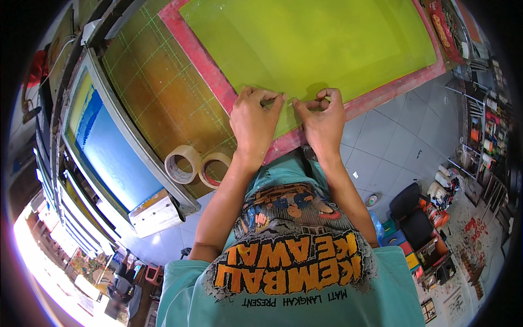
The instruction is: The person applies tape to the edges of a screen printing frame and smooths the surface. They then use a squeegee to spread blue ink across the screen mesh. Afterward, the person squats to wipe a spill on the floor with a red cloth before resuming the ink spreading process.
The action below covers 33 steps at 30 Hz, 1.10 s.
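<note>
A yellow-green screen panel (327,41) is lying directly beneath and beyond the fingertips, its pinkish-red frame (206,71) running left of the left fingers and continuing behind both hands on the near side. Over the panel's near part, the left hand (257,122) is bending its thumb and forefinger together at their tips; whether they are pinching something thin, I cannot tell. Just right of it, the right hand (324,117) is curling its fingers, the thumb pointing toward the left fingertips; whether it is gripping anything, I cannot tell either. The two sets of fingertips are facing each other across a narrow gap.

Left of the left fingers, a green-gridded tabletop (150,82) is showing, with two tape rolls (193,157) resting nearer the body. Farther left, a blue screen (117,150) is leaning in a grey frame. Right of the right fingers, a tiled floor (376,133) is stretching toward a black chair (411,218).
</note>
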Tool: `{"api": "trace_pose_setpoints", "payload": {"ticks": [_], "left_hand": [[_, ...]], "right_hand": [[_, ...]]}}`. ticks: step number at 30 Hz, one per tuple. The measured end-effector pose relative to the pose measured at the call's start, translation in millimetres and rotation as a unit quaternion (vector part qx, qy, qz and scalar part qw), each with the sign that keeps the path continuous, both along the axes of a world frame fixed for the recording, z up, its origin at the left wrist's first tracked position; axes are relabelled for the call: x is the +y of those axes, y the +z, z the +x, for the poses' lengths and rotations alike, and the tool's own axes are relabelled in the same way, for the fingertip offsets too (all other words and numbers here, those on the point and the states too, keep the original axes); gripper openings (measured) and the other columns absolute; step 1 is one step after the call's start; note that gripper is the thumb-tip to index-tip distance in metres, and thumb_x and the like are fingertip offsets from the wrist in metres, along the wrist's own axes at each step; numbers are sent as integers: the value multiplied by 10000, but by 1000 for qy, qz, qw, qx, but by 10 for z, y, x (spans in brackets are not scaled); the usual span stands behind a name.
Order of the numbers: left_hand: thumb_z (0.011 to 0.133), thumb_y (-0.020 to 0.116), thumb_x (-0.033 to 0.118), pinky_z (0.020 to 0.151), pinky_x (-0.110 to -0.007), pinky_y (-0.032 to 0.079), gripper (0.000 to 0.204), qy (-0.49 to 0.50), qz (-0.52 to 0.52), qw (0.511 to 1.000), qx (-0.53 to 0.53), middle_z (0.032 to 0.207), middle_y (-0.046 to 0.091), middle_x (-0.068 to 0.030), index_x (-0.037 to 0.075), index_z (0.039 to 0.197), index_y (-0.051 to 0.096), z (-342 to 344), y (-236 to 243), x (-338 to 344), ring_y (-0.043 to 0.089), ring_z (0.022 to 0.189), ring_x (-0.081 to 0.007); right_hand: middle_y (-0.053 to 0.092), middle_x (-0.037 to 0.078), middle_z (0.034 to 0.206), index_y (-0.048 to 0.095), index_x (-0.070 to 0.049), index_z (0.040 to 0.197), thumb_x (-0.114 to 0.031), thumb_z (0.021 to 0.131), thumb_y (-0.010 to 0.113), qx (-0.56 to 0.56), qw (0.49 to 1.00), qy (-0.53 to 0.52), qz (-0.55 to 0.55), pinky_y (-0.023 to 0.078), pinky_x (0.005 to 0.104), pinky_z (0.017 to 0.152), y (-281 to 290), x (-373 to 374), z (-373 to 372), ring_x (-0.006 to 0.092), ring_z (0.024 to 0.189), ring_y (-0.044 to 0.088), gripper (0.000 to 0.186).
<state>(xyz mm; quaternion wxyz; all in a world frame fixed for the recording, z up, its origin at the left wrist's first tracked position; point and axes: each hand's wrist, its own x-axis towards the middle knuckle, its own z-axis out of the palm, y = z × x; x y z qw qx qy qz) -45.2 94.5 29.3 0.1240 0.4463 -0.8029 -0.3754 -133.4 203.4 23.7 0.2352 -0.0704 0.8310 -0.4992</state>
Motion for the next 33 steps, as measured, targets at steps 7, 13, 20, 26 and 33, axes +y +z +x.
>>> {"api": "trace_pose_setpoints", "payload": {"ticks": [7,13,20,26,33], "left_hand": [[843,821,238,670,-404,543,217,52,42,997,27,891,699,-105,90,990,761,25,-27,-1,709,763,-285],[924,734,285,997,-553,430,402,-86,-154,984,28,1439,517,-217,205,1315,689,312,-56,117,532,1260,-391],[985,629,443,1147,-766,128,483,-153,-215,958,-111,1707,113,-269,313,1451,621,438,-208,270,86,1542,-545],[980,622,488,1147,-767,131,515,-123,-220,962,-105,1702,113,-279,327,1468,596,382,-142,344,78,1545,-542],[973,670,462,1164,-657,233,645,51,-226,969,-82,1635,270,-318,141,1513,525,544,-16,-4,267,1476,-525]], "right_hand": [[677,134,841,493,-9,1081,-89,836,823,58,997,12,46,480,318,621,9,35,2,164,720,618,420],[554,236,1380,531,-24,1290,-77,887,682,400,890,209,-65,376,590,1094,32,276,225,415,1369,462,434],[509,110,1562,326,27,1520,-116,969,499,364,869,288,169,40,691,1215,-27,418,281,401,1577,189,595],[508,172,1536,317,35,1514,-118,969,516,327,882,313,129,51,681,1224,106,391,284,413,1574,190,600],[648,187,1308,556,5,1377,-253,1025,584,398,889,158,160,195,668,1208,96,794,-549,385,1289,559,438]]}}
